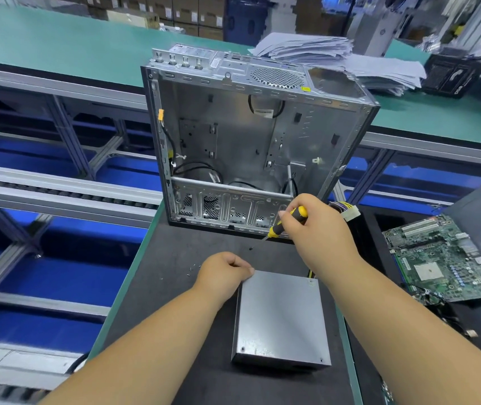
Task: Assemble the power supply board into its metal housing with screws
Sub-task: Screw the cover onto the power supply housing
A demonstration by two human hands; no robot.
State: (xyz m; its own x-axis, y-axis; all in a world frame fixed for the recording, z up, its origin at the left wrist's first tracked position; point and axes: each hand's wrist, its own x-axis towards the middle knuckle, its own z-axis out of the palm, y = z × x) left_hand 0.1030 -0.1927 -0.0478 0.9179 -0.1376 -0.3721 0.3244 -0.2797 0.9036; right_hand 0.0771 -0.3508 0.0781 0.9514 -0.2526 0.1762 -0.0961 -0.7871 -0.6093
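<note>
Head view: my left hand (pixel 224 271) steadies the closed grey metal power-supply box (pixel 281 320) by its corner; my right hand (pixel 318 226) grips a yellow-and-black screwdriver (pixel 287 222), tip aimed at loose screws (pixel 192 268).

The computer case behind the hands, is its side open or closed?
Open. The case has no side panel facing the camera; its bare interior and cables show.
</note>
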